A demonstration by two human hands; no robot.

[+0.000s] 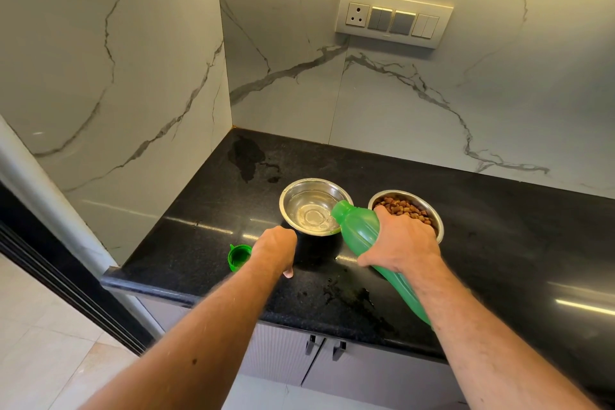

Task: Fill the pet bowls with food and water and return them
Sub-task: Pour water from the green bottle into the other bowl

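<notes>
Two steel pet bowls stand side by side on the black counter (499,243). The left bowl (293,191) holds some clear water. The right bowl (404,206) is filled with brown kibble. My right hand (401,243) grips a green plastic bottle (357,226), tilted with its open mouth over the left bowl's right rim. My left hand (276,248) rests on the counter just in front of the water bowl, fingers curled down, thumb tip on the surface, holding nothing that I can see. The bottle's green cap (239,256) lies open side up, left of that hand.
Wet patches lie on the counter in the back corner (248,156) and near the front edge (349,296). Marble walls close the left and back sides. A switch panel (394,18) sits on the back wall. Cabinet doors with handles (324,348) are below the counter.
</notes>
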